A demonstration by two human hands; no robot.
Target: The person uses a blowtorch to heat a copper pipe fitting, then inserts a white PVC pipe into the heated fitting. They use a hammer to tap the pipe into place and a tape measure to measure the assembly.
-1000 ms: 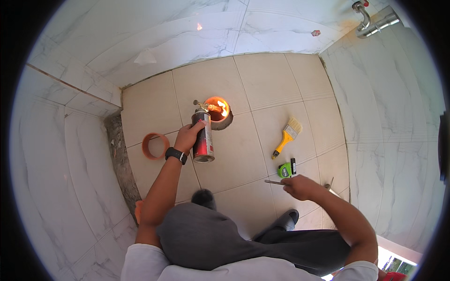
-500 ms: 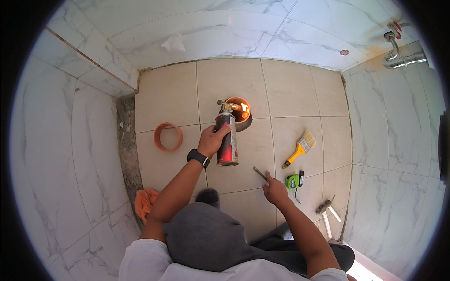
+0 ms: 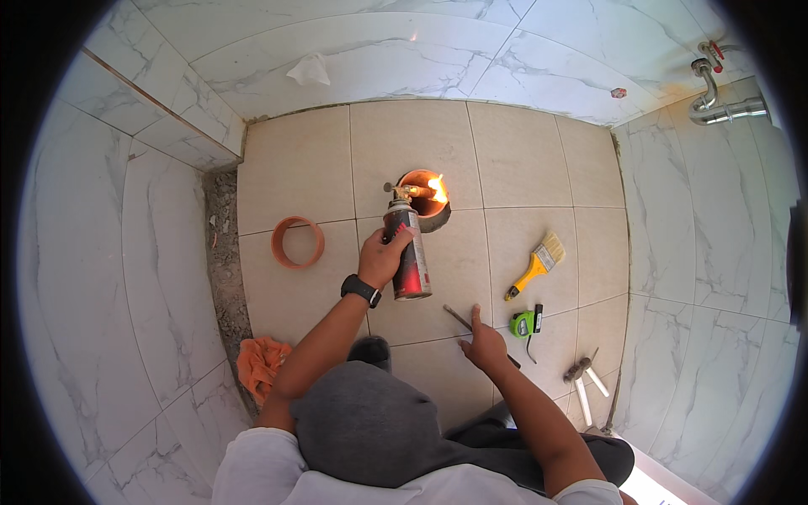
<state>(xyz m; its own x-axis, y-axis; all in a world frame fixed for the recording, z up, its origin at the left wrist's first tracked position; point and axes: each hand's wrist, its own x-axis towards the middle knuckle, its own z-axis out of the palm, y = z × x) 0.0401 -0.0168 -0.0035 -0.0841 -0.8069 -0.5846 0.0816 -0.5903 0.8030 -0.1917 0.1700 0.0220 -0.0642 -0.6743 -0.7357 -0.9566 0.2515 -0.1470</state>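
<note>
My left hand is wrapped round the black and red can of a gas torch. The torch's brass nozzle lies over the rim of an orange-brown pipe set in the floor, and a bright flame burns at the pipe's right inner side. Lower right of the can, my right hand grips a thin metal tool with a dark end, perhaps a screwdriver, one finger pointing upward. Part of its shaft is hidden by the hand. A loose orange-brown pipe ring rests on the tiles to the left.
On the right lie a yellow-handled paintbrush, a green tape measure and a white-handled hammer beside another white-handled tool. An orange cloth lies by the left wall. Metal plumbing sticks out at upper right.
The flame now shows larger and brighter at the pipe's rim. My right hand has shifted slightly left and down, its finger lifted, bringing the tool's dark end into sight.
</note>
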